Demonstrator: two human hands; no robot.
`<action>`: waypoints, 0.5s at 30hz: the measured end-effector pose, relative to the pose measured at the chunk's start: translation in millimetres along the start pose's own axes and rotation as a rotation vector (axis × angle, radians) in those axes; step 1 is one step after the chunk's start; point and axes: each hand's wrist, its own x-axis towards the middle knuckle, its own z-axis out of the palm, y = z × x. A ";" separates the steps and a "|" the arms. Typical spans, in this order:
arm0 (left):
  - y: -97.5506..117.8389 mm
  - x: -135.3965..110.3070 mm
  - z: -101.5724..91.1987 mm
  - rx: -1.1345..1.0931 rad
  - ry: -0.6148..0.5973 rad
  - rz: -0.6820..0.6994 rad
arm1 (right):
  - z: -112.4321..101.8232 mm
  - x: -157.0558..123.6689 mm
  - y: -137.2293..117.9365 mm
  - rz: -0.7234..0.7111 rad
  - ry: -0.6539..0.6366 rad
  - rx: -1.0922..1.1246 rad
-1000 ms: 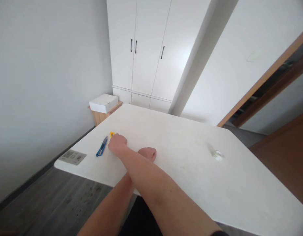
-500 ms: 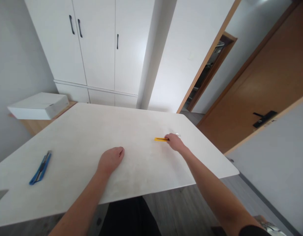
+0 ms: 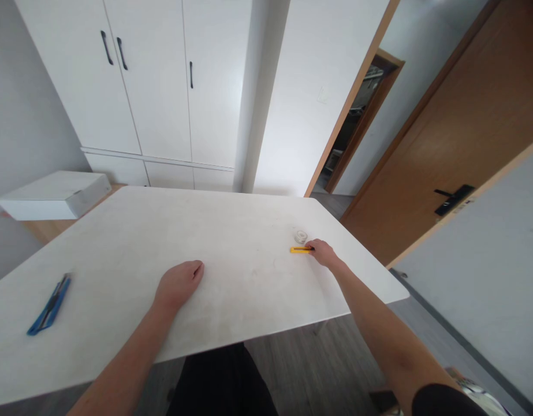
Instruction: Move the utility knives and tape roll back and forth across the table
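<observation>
My right hand (image 3: pixel 323 252) is closed on the back end of a yellow utility knife (image 3: pixel 298 250), which points left, at or just above the tabletop. Right behind the knife sits a small roll of clear tape (image 3: pixel 300 236). My left hand (image 3: pixel 179 283) rests on the table with its fingers curled into a loose fist, and nothing shows in them. Farther left lies a larger blue utility knife (image 3: pixel 49 306), apart from both hands.
The white table (image 3: pixel 231 231) fills the middle of the view. At its far left corner a white box (image 3: pixel 53 193) sits on a wooden surface. White cabinets (image 3: pixel 153 92) stand behind, and a brown wooden door (image 3: pixel 443 115) is on the right.
My right hand has moved right along the table with the yellow utility knife, and the tape roll now shows fully. The whole view has shifted slightly; my left hand stays curled.
</observation>
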 end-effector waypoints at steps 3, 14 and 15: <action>-0.3 0.4 0.8 0.000 0.004 0.000 | -2.7 -4.8 -0.2 0.027 -0.004 0.007; 9.6 -4.8 -12.4 -0.055 0.010 0.002 | -27.7 -23.7 -183.9 -0.278 0.111 0.280; 10.2 -5.6 -13.5 -0.054 0.014 -0.016 | -30.3 -26.3 -220.1 -0.366 0.108 0.310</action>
